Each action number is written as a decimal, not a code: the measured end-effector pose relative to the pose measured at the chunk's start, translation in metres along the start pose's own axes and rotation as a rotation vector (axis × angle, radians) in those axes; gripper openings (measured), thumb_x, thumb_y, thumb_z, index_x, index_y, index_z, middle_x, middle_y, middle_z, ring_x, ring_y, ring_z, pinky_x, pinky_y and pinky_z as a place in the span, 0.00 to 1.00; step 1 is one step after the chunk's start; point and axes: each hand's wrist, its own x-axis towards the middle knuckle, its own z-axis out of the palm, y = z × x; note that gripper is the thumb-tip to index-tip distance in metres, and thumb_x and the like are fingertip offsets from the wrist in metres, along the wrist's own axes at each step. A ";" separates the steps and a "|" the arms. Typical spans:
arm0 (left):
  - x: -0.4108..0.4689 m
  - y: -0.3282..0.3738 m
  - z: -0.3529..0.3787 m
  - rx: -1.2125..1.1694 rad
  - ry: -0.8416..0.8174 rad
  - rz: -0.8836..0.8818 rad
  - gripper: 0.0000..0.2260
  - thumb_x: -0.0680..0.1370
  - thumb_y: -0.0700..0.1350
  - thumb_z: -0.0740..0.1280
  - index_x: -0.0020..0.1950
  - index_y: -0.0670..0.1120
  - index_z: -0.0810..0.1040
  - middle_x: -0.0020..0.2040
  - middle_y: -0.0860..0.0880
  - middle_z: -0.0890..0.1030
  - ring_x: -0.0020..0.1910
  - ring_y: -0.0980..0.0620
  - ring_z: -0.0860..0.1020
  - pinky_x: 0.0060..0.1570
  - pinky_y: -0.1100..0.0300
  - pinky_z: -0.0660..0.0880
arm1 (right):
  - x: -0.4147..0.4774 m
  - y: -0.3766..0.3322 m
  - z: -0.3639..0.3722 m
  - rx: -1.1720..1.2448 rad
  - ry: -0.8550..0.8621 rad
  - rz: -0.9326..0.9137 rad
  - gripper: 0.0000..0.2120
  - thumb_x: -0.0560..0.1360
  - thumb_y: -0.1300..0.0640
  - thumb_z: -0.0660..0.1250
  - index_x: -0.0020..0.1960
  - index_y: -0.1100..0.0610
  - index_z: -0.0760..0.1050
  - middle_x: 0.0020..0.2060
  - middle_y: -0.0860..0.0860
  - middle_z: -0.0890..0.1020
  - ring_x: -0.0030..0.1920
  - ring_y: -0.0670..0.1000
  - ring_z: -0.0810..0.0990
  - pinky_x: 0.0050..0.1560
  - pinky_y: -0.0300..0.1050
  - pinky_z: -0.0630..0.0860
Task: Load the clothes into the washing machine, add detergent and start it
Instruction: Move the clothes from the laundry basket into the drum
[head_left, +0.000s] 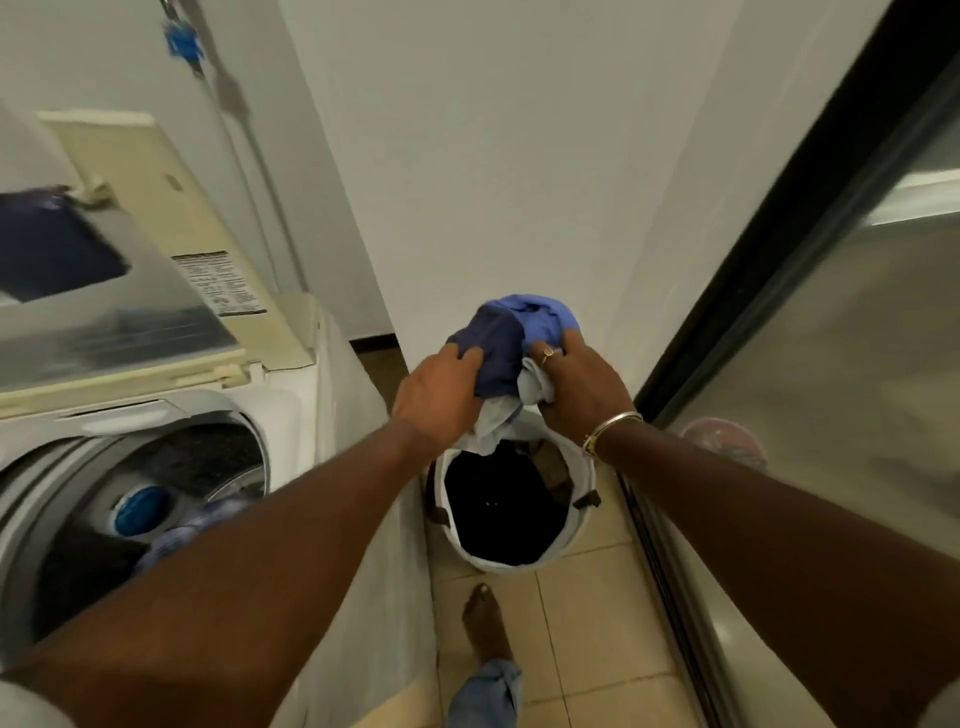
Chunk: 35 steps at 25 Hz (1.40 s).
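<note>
Centrally, a bundle of clothes (501, 340) is being gripped between two bare hands. It is being held just above the open mouth of a white laundry basket (582, 478), which is standing on the tiled floor (587, 613) below the fingers. The left hand (436, 395) is being curled over the dark navy part of the bundle, its fingers bent and dug into the cloth. The right hand (582, 384) is being closed round the other side, fingers curled and pressed together on a lighter blue piece. A ring (548, 356) is being worn on one finger and a bracelet (613, 426) at the wrist. A pale grey-white cloth (535, 387) is being caught between the two hands, and its loose end is hanging from under the fingers toward the basket's rim; whether it is touching cannot be told. Dark clothes (504, 514) are lying in the basket beneath the fingers.

Left of the fingers and nearer the viewer, a top-loading washing machine (291, 415) is standing with its lid (156, 208) raised. Inside its drum, a round blue cap (140, 509) and some blue fabric (202, 519) are being partly hidden by the left forearm. Right of the fingers, a dark-framed glass door (841, 374) is running along the floor. A bare foot (483, 618) is being rested on the tiles below the basket.
</note>
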 end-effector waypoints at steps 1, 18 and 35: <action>-0.014 0.003 -0.018 0.016 0.049 0.011 0.18 0.79 0.49 0.64 0.67 0.46 0.70 0.57 0.41 0.75 0.51 0.37 0.78 0.44 0.47 0.77 | -0.010 -0.012 -0.017 -0.015 0.031 -0.011 0.27 0.68 0.54 0.72 0.65 0.51 0.69 0.60 0.59 0.70 0.44 0.63 0.78 0.41 0.50 0.76; -0.287 -0.123 -0.262 0.168 0.307 -0.208 0.15 0.78 0.49 0.66 0.63 0.47 0.70 0.55 0.42 0.75 0.48 0.39 0.77 0.44 0.47 0.78 | -0.073 -0.330 -0.158 0.036 0.162 -0.381 0.27 0.68 0.50 0.73 0.65 0.50 0.70 0.56 0.55 0.72 0.44 0.59 0.78 0.39 0.44 0.72; -0.329 -0.343 -0.116 -0.258 0.292 -0.395 0.15 0.78 0.44 0.65 0.63 0.42 0.74 0.54 0.43 0.78 0.51 0.40 0.79 0.50 0.54 0.75 | -0.027 -0.478 0.063 0.188 -0.030 -0.216 0.22 0.69 0.52 0.73 0.60 0.52 0.69 0.60 0.59 0.72 0.46 0.60 0.79 0.42 0.47 0.75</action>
